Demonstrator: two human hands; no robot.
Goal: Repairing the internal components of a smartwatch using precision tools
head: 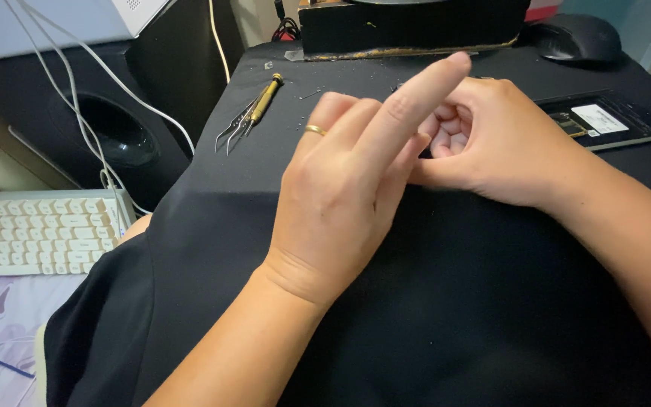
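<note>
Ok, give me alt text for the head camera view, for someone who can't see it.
Two bare hands meet over a black cloth: the left hand, wearing a gold ring, extends its index finger, while the right hand is curled loosely beside it. Tweezers and a brass-handled screwdriver lie behind them, a white keyboard at left.

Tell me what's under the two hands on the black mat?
Only the black mat shows beneath the left hand and right hand. The right fingers curl shut; anything inside or beneath them is hidden.
</note>
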